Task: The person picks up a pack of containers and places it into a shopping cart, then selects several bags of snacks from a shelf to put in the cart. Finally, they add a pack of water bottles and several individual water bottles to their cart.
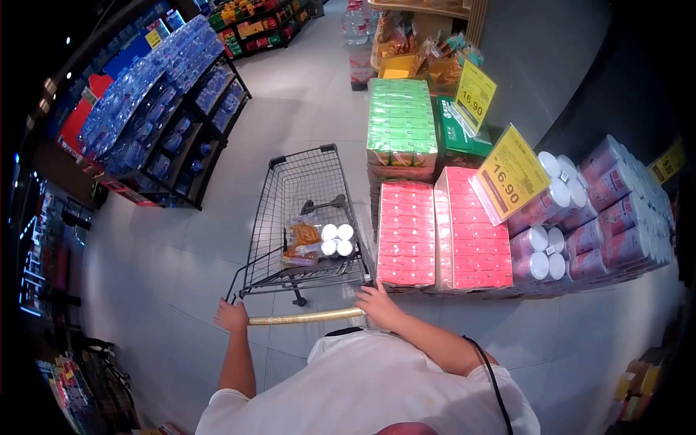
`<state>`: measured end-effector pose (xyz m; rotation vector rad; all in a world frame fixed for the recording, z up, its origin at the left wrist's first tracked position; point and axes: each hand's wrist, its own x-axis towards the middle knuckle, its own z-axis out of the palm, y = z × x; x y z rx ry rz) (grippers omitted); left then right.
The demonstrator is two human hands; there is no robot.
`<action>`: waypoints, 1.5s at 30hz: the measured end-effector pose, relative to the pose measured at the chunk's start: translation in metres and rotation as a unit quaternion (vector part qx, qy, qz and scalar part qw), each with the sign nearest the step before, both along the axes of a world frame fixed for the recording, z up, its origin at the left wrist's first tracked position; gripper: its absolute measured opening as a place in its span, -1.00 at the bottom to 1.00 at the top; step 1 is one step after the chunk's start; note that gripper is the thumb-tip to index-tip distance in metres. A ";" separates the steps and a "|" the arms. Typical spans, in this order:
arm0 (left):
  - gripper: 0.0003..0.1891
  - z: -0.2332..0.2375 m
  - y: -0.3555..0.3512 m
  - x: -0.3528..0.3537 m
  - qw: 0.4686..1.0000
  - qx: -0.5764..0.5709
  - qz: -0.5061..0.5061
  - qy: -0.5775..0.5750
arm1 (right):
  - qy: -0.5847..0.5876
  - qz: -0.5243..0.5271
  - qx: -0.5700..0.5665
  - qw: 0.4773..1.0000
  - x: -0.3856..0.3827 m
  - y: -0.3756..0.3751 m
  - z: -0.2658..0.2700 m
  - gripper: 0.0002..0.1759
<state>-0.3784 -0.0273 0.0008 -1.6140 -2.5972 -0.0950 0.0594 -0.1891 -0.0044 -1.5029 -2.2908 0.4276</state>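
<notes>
A dark wire shopping cart (272, 196) stands in front of me, with a gold-coloured handle bar (304, 317) across its near side. My left hand (232, 316) is closed around the bar's left end, by the cart's side frame. At the right end, my right hand (381, 307) grips the handle, its fingers reaching forward over the corner of the cart. In the basket lie a clear bag of orange-brown snacks (303, 238) and a pack of white-topped cans (337, 240), side by side near the handle.
Close on the right are stacked red cartons (407, 235), green cartons (401, 116) and shrink-wrapped cans (547, 254), with yellow price signs (511, 174). A rack of blue bottled packs (152, 101) stands left of the tiled aisle (290, 109). More shelves (254, 29) stand farther ahead.
</notes>
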 end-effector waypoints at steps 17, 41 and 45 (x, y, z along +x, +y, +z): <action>-0.58 0.005 0.097 -0.024 0.996 0.068 0.022 -0.061 | -0.008 -0.052 0.026 0.998 -0.038 0.093 0.001 -0.80; -0.62 -0.003 0.457 -0.026 0.989 0.107 -0.081 -0.058 | -0.022 -0.165 0.033 0.985 -0.062 0.411 0.001 -0.82; -0.67 0.004 0.495 0.004 0.990 0.099 -0.071 -0.067 | -0.030 -0.170 0.034 0.984 -0.036 0.458 0.005 -0.87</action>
